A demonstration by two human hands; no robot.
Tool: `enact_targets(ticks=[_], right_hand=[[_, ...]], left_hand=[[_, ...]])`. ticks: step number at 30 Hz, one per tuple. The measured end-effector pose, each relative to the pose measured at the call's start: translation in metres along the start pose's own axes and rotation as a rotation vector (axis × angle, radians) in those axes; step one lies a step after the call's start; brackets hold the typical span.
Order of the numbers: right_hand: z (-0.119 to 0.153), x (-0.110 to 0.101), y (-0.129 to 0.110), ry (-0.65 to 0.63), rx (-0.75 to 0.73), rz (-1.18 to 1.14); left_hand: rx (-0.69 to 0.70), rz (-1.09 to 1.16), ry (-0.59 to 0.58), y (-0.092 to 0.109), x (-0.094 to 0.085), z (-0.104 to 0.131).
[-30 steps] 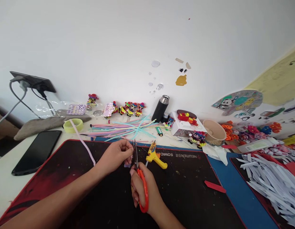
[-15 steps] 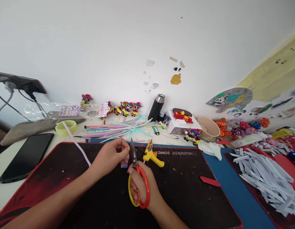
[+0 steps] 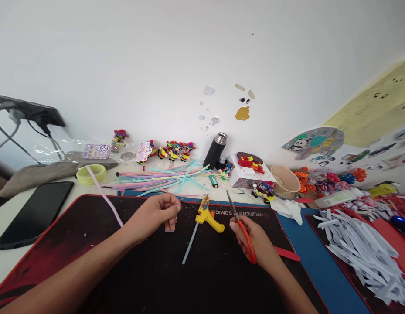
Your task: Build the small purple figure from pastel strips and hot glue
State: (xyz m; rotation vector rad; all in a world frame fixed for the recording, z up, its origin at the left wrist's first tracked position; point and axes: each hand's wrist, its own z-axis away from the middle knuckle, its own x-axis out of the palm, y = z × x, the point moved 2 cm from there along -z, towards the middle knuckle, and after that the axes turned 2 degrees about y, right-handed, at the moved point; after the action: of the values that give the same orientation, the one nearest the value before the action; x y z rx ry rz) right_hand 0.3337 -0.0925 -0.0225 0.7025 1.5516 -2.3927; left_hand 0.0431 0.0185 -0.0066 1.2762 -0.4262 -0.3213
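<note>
My left hand is over the middle of the black mat, its fingers pinched round a small pale piece that is mostly hidden. My right hand grips red-handled scissors, their blades pointing up and away to the left and looking closed. Between the hands lies a yellow glue gun with a translucent glue stick sticking out of its back. A lilac pipe cleaner rests on a green tape roll, left of my left hand.
Coloured pipe cleaners lie behind the mat, near a black flask and small dolls. A phone is at the left. Towards the right are a bowl, a red strip and a heap of white strips.
My right hand has moved right with the scissors, away from my left hand, uncovering the glue stick. My left hand stays in nearly the same place.
</note>
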Motion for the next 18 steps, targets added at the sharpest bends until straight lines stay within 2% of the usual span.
enact_targets(ticks=[5,7,9,11,14,15,18], right_hand=[[-0.008,-0.027,-0.001,0.074,-0.060,0.616],[-0.009,-0.030,-0.002,0.049,-0.045,0.825],[-0.010,-0.032,-0.004,0.007,-0.053,0.912],[-0.009,-0.034,-0.007,0.019,-0.102,0.896],[-0.004,-0.031,-0.016,0.111,-0.179,0.734],[-0.002,-0.026,-0.019,0.112,-0.196,0.638],[-0.001,0.003,-0.031,0.009,-0.271,0.356]], left_hand=[[0.004,0.002,-0.021,0.000,0.002,0.000],[0.021,0.006,-0.028,0.001,0.002,0.000],[0.035,0.007,-0.038,0.001,0.002,0.001],[0.035,0.000,-0.044,0.001,0.000,0.001],[0.017,-0.037,-0.062,-0.003,-0.001,-0.001],[0.010,-0.054,-0.070,-0.004,-0.002,-0.001],[0.004,-0.106,-0.086,-0.008,-0.001,-0.002]])
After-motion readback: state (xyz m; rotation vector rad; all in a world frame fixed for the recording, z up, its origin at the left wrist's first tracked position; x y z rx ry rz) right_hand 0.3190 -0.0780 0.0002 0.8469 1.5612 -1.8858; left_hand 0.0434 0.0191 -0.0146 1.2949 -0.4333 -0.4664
